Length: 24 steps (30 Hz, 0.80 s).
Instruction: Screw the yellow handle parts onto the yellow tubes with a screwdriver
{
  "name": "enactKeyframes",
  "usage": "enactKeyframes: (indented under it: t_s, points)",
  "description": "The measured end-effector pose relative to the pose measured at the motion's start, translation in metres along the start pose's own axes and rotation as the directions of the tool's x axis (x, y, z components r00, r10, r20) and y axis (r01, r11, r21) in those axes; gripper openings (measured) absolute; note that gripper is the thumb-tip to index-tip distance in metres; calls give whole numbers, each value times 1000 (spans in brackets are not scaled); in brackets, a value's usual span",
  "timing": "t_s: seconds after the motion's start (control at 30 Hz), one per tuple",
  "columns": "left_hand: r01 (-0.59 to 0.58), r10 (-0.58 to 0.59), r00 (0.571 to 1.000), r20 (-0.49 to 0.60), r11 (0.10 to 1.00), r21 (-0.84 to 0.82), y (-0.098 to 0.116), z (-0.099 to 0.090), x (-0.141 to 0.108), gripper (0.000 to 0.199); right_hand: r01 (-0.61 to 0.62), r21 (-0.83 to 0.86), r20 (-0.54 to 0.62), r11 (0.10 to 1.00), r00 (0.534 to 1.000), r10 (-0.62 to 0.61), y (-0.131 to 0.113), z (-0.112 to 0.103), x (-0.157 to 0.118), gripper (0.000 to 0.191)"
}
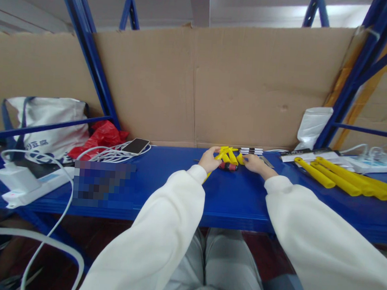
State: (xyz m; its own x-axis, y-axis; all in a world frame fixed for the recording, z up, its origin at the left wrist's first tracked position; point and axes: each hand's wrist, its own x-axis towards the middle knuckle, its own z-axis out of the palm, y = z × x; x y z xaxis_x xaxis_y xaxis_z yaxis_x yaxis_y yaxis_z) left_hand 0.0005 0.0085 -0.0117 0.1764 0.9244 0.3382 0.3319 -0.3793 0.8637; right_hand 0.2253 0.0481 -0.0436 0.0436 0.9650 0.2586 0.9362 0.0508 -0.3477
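Note:
Both my hands reach to the back of the blue shelf top, around a small heap of yellow pieces [228,155]. My left hand [210,160] has its fingers closed at the heap's left side, on a yellow piece whose end pokes out below the palm. At the right side, my right hand [253,163] pinches a short yellow piece [240,159]. A red and black handle [228,166], like a screwdriver's, lies just in front of the heap. Black-and-white striped strips [251,151] lie behind my right hand. The pieces' exact kind is too small to tell.
Several long yellow tubes [340,177] lie at the right, near a white power strip [377,166]. To the left are a phone [136,146], coiled white cable [111,156], a red plastic bag [103,136], a cloth bag [51,122] and a plugged-in adapter [17,179]. Cardboard [198,83] walls the back.

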Motion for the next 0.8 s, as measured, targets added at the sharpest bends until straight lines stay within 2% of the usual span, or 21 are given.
enactKeyframes:
  t_s: [0.1, 0.33, 0.43, 0.57, 0.7, 0.8]
  points:
    - [-8, 8, 1000, 6, 1000, 3, -3, 1, 1, 56, -18, -26, 87, 999, 996, 20, 0, 0, -1, 27]
    - [-86, 86, 996, -5, 996, -5, -15, 0, 9, 58, 6, 58, 83, 998, 997, -10, -4, 3, 0, 30]
    - [-66, 66, 998, -17, 998, -21, -16, 1, 9, 57, 34, 79, 25, 996, 999, -37, -6, 0, 0, 35]
    - [33, -34, 999, -42, 999, -29, -11, 3, 9, 58, 137, 119, -113, 983, 986, -124, -17, -8, -6, 39]
    - [81, -84, 995, -47, 994, -71, -11, 4, 10, 60, 221, 267, -160, 938, 970, -183, -32, -16, -17, 31]
    - [88, -93, 995, -40, 990, -107, -12, 4, 11, 62, 185, 498, -127, 847, 982, -139, -43, -19, -26, 31]
